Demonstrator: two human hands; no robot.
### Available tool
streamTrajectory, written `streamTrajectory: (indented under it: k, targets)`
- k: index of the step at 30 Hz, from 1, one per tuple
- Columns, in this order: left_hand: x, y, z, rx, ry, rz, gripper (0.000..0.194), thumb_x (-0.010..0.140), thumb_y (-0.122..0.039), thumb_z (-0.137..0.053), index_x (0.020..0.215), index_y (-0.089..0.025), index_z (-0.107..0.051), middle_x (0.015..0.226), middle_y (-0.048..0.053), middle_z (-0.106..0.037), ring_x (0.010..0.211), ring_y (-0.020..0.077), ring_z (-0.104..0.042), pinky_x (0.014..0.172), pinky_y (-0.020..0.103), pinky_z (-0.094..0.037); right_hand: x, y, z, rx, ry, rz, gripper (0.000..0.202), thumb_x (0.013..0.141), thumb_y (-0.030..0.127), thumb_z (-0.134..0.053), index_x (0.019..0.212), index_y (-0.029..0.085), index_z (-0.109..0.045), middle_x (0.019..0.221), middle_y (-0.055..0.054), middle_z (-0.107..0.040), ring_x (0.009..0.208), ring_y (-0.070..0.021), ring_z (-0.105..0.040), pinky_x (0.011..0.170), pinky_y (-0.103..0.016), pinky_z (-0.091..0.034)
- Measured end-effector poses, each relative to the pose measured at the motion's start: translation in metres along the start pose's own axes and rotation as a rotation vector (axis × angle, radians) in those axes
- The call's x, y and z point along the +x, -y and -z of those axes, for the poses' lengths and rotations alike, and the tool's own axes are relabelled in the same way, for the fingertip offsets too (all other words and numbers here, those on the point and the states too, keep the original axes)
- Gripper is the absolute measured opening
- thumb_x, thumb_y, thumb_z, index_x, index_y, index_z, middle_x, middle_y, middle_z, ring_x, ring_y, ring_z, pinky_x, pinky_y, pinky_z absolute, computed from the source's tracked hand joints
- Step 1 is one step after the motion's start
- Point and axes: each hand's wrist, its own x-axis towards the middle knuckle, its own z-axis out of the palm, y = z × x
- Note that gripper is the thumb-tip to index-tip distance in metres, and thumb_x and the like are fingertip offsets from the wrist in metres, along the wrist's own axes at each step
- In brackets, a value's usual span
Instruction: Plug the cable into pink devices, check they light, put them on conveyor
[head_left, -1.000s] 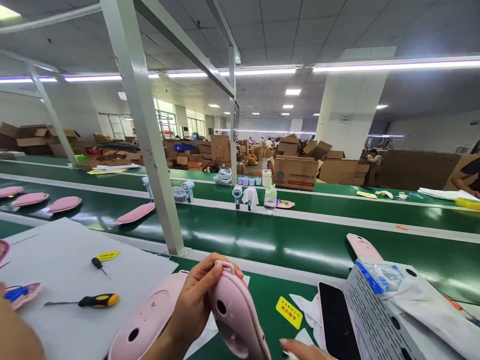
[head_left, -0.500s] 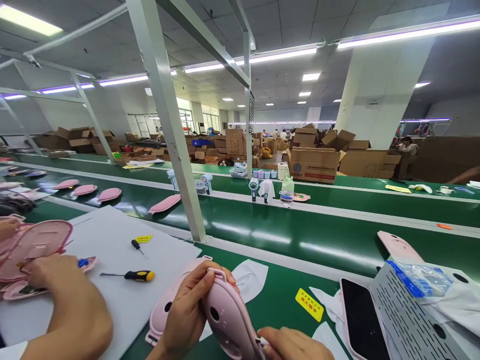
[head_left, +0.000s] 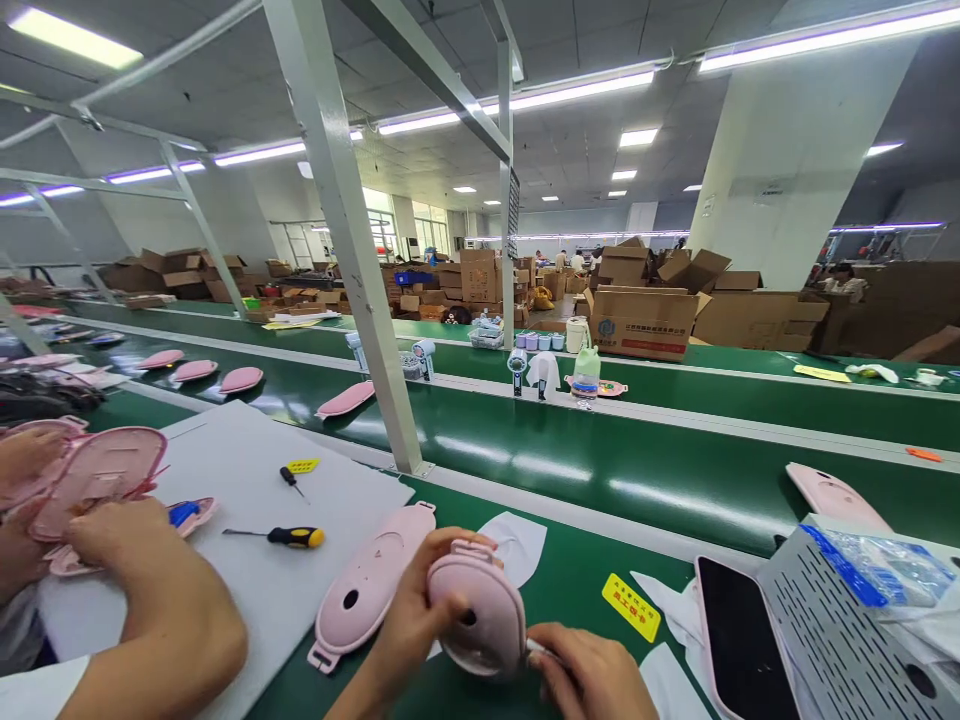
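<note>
My left hand (head_left: 420, 610) grips a pink oval plastic case (head_left: 480, 610) above the green bench, its thumb across the front near a dark round hole. At the case's right edge, my right hand (head_left: 589, 670) pinches a thin white item (head_left: 541, 650), whose tip touches the rim; what it is cannot be made out. A second pink case (head_left: 375, 580) lies flat on the bench just left of my left hand. White cloths (head_left: 517, 545) lie behind the held case.
At the left, another person's arm (head_left: 165, 600) works on pink shells over a white sheet (head_left: 262, 440) bearing two screwdrivers (head_left: 292, 537). A yellow card (head_left: 631, 606), a phone (head_left: 746, 640) and a perforated grey box (head_left: 840, 620) are on the right. A metal post (head_left: 360, 270) rises ahead.
The held case has turned and tilted, now showing a shorter, rounder face. My left hand has moved right with it, uncovering more of the case lying on the bench. The view has shifted slightly.
</note>
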Motion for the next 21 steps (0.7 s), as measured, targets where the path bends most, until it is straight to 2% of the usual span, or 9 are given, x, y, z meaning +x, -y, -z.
streamTrajectory:
  k: [2, 5, 7, 11, 17, 21]
  targets:
    - [-0.005, 0.015, -0.004, 0.051, -0.034, 0.091, 0.066, 0.046, -0.06, -0.086, 0.091, -0.016, -0.066, 0.102, 0.011, -0.069, 0.096, 0.0299, -0.06, 0.089, 0.037, -0.048, 0.0, -0.004, 0.008, 0.063, 0.02, -0.052, 0.03, 0.095, 0.028, -0.037, 0.1, 0.023, -0.067, 0.074, -0.002, -0.075, 0.07, -0.0204, -0.071, 0.064, -0.025, -0.051]
    - [-0.016, 0.026, -0.013, 0.083, -0.059, 0.17, 0.065, 0.053, -0.059, -0.082, 0.097, -0.015, -0.065, 0.096, 0.01, -0.069, 0.094, 0.0298, -0.06, 0.089, 0.038, -0.047, -0.001, -0.005, 0.019, 0.232, 0.073, -0.103, 0.032, 0.096, 0.032, -0.038, 0.093, 0.021, -0.068, 0.074, -0.004, -0.075, 0.068, -0.0196, -0.07, 0.063, -0.024, -0.049]
    - [-0.024, 0.023, -0.017, 0.094, -0.059, 0.173, 0.068, 0.057, -0.06, -0.079, 0.107, -0.016, -0.062, 0.095, 0.008, -0.067, 0.094, 0.0284, -0.059, 0.089, 0.036, -0.047, -0.002, -0.004, 0.025, 0.358, 0.104, -0.107, 0.036, 0.096, 0.035, -0.037, 0.09, 0.018, -0.068, 0.072, -0.006, -0.075, 0.064, -0.0189, -0.069, 0.061, -0.023, -0.049]
    - [-0.033, 0.009, -0.022, 0.112, -0.077, 0.222, 0.064, 0.059, -0.061, -0.078, 0.104, -0.019, -0.061, 0.101, 0.007, -0.067, 0.093, 0.0261, -0.059, 0.087, 0.031, -0.048, -0.005, 0.0, 0.031, 0.526, 0.128, -0.125, 0.044, 0.095, 0.044, -0.036, 0.089, 0.015, -0.069, 0.067, -0.009, -0.073, 0.058, -0.0189, -0.066, 0.057, -0.024, -0.049]
    - [-0.037, -0.006, -0.024, 0.142, -0.099, 0.299, 0.064, 0.054, -0.063, -0.08, 0.098, -0.019, -0.064, 0.11, 0.007, -0.07, 0.092, 0.0256, -0.061, 0.088, 0.03, -0.049, -0.009, -0.001, 0.032, 0.524, 0.138, -0.121, 0.047, 0.095, 0.047, -0.036, 0.088, 0.013, -0.068, 0.066, -0.011, -0.073, 0.057, -0.0191, -0.066, 0.055, -0.025, -0.049]
    - [-0.037, -0.01, -0.029, 0.12, -0.081, 0.345, 0.07, 0.053, -0.061, -0.081, 0.106, -0.019, -0.066, 0.109, 0.008, -0.071, 0.097, 0.0283, -0.062, 0.088, 0.032, -0.05, -0.008, 0.0, 0.029, 0.544, 0.166, -0.13, 0.043, 0.095, 0.045, -0.038, 0.088, 0.014, -0.067, 0.064, -0.009, -0.073, 0.057, -0.0185, -0.068, 0.055, -0.023, -0.05]
